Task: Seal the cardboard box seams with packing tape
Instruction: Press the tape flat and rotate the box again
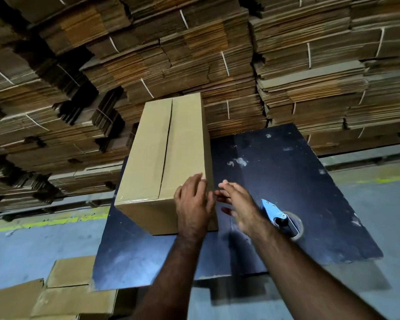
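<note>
Stacks of flattened corrugated cardboard point(217, 54), bundled with pale straps, fill the whole background like a wall, rough brown edges everywhere. Down front sits a dark, scuffed table point(286, 181) with a flat matte top that has whitish scrapes and bits of residue on it, standing on a grey concrete floor point(21, 245) with a worn yellow line painted across it. On the left part of the table is the cardboard box point(148, 158), a plain tan rectangular carton, smooth-faced, with its top flaps closed and a long centre seam running away from the camera; a shiny strip of clear tape catches the light along the near top edge. The left hand point(193, 204) lies flat on the box's near right corner, fingers straight and spread over the top. The right hand point(237, 204) hovers just beside the box's right side, fingers loosely extended and holding nothing, a bit motion-blurred. Just to its right, a tape dispenser point(284, 218) with a light blue metal blade guard and a roll of clear tape rests on the table. More tan boxes point(62, 294) sit low at the bottom left.
</note>
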`<state>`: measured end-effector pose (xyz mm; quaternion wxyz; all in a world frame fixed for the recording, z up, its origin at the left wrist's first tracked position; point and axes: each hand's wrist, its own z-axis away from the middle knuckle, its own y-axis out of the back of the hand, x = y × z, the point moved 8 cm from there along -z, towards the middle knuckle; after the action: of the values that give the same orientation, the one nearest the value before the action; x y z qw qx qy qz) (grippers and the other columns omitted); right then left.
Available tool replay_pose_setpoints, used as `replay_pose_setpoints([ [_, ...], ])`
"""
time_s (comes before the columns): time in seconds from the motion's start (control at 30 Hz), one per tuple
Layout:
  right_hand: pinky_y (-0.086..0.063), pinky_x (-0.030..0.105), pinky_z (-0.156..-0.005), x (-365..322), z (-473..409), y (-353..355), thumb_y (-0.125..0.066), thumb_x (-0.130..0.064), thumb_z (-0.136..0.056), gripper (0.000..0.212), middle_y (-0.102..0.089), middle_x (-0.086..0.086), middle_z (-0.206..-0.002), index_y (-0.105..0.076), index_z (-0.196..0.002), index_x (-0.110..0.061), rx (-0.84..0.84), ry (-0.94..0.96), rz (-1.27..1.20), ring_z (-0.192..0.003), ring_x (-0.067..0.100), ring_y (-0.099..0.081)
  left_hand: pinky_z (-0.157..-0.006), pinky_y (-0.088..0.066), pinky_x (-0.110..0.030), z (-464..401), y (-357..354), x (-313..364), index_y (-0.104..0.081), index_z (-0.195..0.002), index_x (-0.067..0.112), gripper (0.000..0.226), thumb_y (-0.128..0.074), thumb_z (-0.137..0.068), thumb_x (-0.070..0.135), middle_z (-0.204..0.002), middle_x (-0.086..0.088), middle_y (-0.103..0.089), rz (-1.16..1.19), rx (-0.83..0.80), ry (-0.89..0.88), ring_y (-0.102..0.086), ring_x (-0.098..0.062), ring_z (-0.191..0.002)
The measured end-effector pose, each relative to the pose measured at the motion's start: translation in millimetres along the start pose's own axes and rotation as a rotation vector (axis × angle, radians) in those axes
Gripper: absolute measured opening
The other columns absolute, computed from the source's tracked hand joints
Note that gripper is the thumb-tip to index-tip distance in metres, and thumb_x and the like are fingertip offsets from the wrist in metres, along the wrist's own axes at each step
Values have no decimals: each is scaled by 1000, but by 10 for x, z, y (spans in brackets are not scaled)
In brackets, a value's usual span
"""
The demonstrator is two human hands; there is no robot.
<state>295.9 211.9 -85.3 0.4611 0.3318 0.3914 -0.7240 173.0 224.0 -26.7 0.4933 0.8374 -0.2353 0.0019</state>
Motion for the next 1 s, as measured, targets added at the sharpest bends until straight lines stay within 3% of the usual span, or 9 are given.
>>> replay_pose_setpoints([
  [0.1, -50, 20, -75, -75, 59, 47, -43, -31, -104, 34, -71, 8, -110, -66, -115, -8, 104, 136, 8, -101, 17, -66, -97, -43, -45, -38, -83, 17, -64, -116, 12, 45, -78, -76, 26, -134, -7, -59, -29, -79, 96, -55, -24, -124],
  [0.17, -47, 9, -69, -136, 176, 5, -37, -31, -106, 41, -71, 7, -110, -68, -114, -5, 116, 241, -2, -100, 13, -67, -100, -40, -44, -16, -69, -34, -61, -122, 11, 57, -78, -75, 39, -139, -6, -56, -9, -117, 32, -52, -24, -128],
  [0.3, -46, 12, -93, -150, 431, -227, -31, -45, -105, 47, -65, -13, -123, -65, -127, -20, 39, 351, 89, -115, -1, -59, -116, -29, -47, 127, 120, -238, -46, -145, 12, 79, -58, -85, 63, -154, -3, -43, -4, -195, -147, -38, -20, -143],
  [0.43, -29, 17, -110, -35, 571, -579, -26, -49, -103, 52, -36, -22, -144, -37, -149, -29, -23, 317, 204, -135, -2, -34, -118, -26, -49, 242, 190, -366, -39, -152, 17, 68, -55, -90, 38, -160, 1, -34, -7, -202, -149, -30, -16, -148],
  [0.67, -26, 39, -114, 9, 193, -664, -15, -73, -92, 84, -31, 9, -158, -32, -152, -17, -69, -41, 217, -143, 26, -32, -119, -20, -38, 191, 254, -403, -35, -154, 19, 84, -60, -75, 4, -160, 5, -31, 87, -270, -156, -27, -12, -148],
  [0.73, -22, 33, -116, -39, 139, -581, -15, -75, -90, 87, -29, 6, -159, -29, -153, -18, -54, 36, 349, -145, 21, -29, -117, -23, -36, 130, 281, -425, -37, -153, 21, 82, -59, -76, 3, -159, 6, -33, 113, -307, -192, -30, -14, -147],
  [0.83, -26, 21, -110, -65, 164, -481, -25, -64, -95, 75, -32, 1, -158, -20, -157, -22, -41, 374, 837, -143, 16, -33, -117, -29, -37, 47, 293, -509, -41, -151, 23, 78, -57, -76, 7, -158, 9, -36, 166, -358, -213, -33, -11, -146],
  [0.93, -47, 32, -92, 12, 135, -472, -14, -78, -85, 90, -55, 9, -141, -17, -157, -24, 16, 513, 1128, -120, 29, -58, -117, -31, -37, 53, 249, -573, -43, -150, 23, 80, -52, -71, 14, -157, 9, -37, 231, -387, -209, -31, -9, -146],
  [1.0, -49, 36, -84, -53, 82, -457, -7, -79, -82, 94, -61, 12, -134, -18, -157, -24, 40, 588, 1242, -111, 35, -62, -117, -30, -36, 52, 239, -585, -44, -149, 23, 81, -47, -68, 18, -157, 8, -37, 248, -401, -227, -31, -10, -146],
])
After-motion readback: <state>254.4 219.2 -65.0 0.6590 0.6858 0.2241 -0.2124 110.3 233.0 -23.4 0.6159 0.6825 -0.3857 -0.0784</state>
